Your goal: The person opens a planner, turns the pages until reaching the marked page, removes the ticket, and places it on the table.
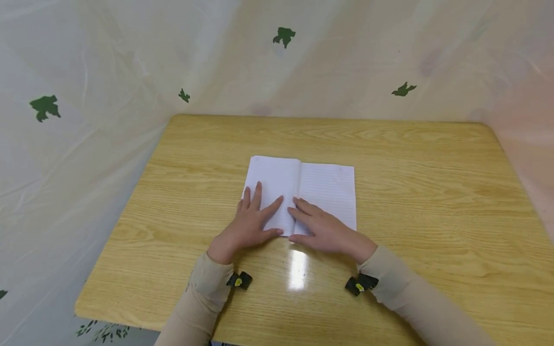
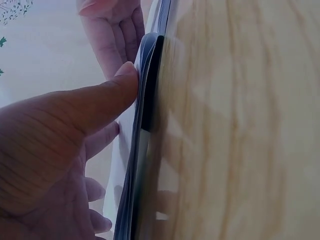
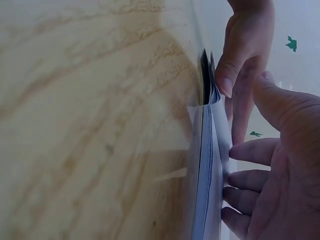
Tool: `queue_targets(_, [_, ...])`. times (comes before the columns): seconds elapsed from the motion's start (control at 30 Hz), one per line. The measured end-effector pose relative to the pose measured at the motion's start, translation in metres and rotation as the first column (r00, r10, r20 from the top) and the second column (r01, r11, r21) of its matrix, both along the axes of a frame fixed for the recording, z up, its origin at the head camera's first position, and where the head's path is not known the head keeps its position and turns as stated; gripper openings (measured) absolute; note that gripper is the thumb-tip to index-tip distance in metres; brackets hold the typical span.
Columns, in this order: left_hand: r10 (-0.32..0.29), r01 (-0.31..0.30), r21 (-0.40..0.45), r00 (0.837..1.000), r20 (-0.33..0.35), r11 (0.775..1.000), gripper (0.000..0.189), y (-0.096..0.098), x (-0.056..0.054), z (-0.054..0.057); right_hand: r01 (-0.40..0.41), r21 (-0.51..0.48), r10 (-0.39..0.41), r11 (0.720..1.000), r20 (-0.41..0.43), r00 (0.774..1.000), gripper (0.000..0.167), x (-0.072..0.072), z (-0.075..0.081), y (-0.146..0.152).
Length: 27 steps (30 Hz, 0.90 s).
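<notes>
An open notebook [image 1: 326,185] with lined white pages lies on the wooden table, its spine running away from me. My left hand [image 1: 248,226] rests on the left page with fingers spread and the thumb at the near edge by the spine. Over the right page lies my right hand [image 1: 326,228], its fingertips at the centre fold and its thumb near the bottom edge. The left wrist view shows the left thumb [image 2: 107,97] on the page edge, with layered sheets and a dark cover beneath. In the right wrist view the right fingertips touch the page [image 3: 217,160].
The wooden table [image 1: 424,192] extends around the notebook on all sides. Behind it and to the sides hangs a pale curtain [image 1: 233,57] with green bird shapes. Small dark bows [image 1: 240,280] sit at both sleeve cuffs. Light glares off the tabletop just in front of the notebook.
</notes>
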<state>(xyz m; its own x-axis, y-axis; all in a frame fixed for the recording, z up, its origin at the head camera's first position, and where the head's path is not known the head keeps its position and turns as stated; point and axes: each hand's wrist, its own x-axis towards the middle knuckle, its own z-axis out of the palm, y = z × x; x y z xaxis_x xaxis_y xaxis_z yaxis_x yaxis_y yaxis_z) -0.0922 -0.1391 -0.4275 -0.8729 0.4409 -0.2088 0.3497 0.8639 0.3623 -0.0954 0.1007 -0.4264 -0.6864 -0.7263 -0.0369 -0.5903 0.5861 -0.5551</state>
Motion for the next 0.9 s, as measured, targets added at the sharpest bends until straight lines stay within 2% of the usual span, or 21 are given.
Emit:
queue_targets(0.17, [-0.012, 0.013, -0.038, 1.0, 0.008, 0.999, 0.071, 0.001, -0.001, -0.001, -0.013, 0.02, 0.014, 1.0, -0.035, 0.999, 0.067, -0.002, -0.001, 0.002])
queue_targets(0.4, [-0.005, 0.005, -0.051, 1.0, 0.001, 0.999, 0.07, 0.001, -0.001, 0.0, 0.003, 0.02, -0.002, 1.0, -0.021, 1.0, 0.058, -0.013, -0.002, 0.01])
queue_targets(0.53, [0.004, -0.004, -0.053, 1.0, -0.003, 0.999, 0.07, 0.001, -0.001, 0.001, 0.045, 0.006, -0.045, 0.999, -0.072, 0.996, 0.055, -0.022, -0.001, 0.018])
queue_targets(0.73, [0.007, -0.007, -0.041, 1.0, 0.005, 0.999, 0.071, 0.001, -0.001, 0.0, 0.083, 0.045, -0.073, 0.996, -0.18, 0.981, 0.054, -0.033, -0.005, 0.032])
queue_targets(0.9, [0.007, -0.007, -0.031, 1.0, 0.01, 0.999, 0.071, 0.001, -0.002, 0.0, 0.128, 0.077, -0.111, 0.989, -0.193, 0.975, 0.052, -0.045, -0.007, 0.043])
